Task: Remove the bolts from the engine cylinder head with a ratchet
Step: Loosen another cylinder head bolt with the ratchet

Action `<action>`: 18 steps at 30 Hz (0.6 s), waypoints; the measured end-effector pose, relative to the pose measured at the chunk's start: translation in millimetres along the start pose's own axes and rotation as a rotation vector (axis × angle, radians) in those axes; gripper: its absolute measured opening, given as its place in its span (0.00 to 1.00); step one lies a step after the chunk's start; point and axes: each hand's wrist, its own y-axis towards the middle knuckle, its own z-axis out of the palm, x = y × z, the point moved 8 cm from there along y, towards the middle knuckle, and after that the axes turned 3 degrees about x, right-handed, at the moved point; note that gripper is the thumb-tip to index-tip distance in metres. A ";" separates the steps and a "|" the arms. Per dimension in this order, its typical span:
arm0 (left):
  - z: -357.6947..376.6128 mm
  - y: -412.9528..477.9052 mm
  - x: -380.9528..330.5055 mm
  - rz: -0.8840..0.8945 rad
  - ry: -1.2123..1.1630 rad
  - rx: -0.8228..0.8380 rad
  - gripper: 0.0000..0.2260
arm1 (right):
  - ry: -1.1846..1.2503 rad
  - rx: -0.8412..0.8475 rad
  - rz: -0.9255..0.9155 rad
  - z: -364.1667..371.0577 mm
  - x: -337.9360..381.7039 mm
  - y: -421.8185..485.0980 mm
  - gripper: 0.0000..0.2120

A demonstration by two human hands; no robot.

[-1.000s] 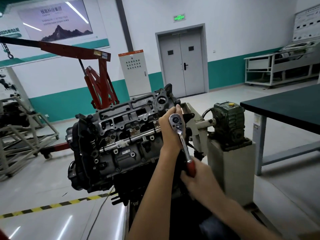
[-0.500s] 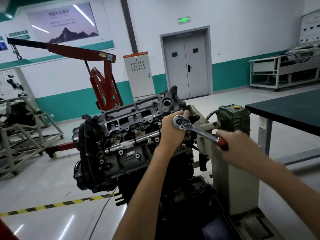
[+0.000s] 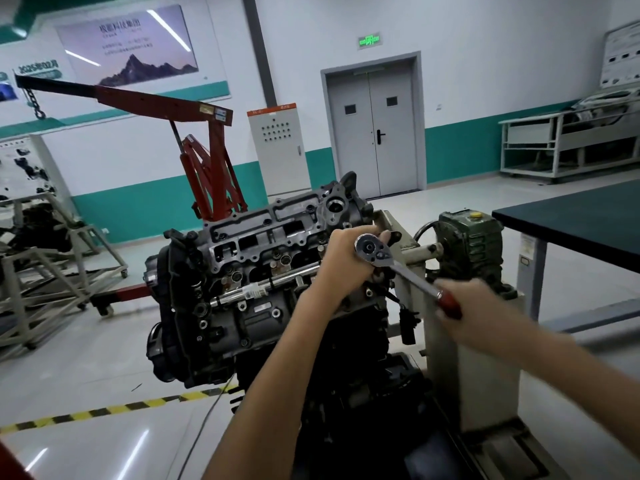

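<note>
Head view showed the left hand (image 3: 341, 258) cupping the ratchet (image 3: 410, 277) against the right end of the cylinder head (image 3: 259, 244), the bolt hidden beneath. The right hand (image 3: 474, 306) kept its grip wrapped round the red handle, which had swung from downward to rightward, so the bolt was likely loosening.

The ratchet (image 3: 412, 277) is chrome with a red grip (image 3: 449, 303), the engine (image 3: 263, 268) dark grey and black, the hoist (image 3: 207, 171) red, the gearbox (image 3: 467, 247) green with a yellow cap (image 3: 475, 214), the table (image 3: 571, 216) dark green, the wall (image 3: 485, 64) white over a teal band (image 3: 138, 209), and the floor tape (image 3: 114, 409) striped yellow and black.
</note>
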 end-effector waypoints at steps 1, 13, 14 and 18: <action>-1.2 1.9 -2.6 0.029 0.021 0.035 0.21 | -0.167 0.009 -0.038 -16.6 -2.5 7.0 0.04; 5.5 -5.9 7.3 -0.048 -0.238 -0.306 0.21 | 0.932 0.292 0.050 94.3 64.3 -22.0 0.08; 4.7 -6.0 6.8 -0.046 -0.218 -0.309 0.21 | 1.004 0.331 0.041 97.8 71.3 -21.3 0.07; 4.7 -2.7 8.9 -0.055 -0.190 -0.198 0.21 | 1.000 0.328 0.152 72.9 46.0 -19.1 0.10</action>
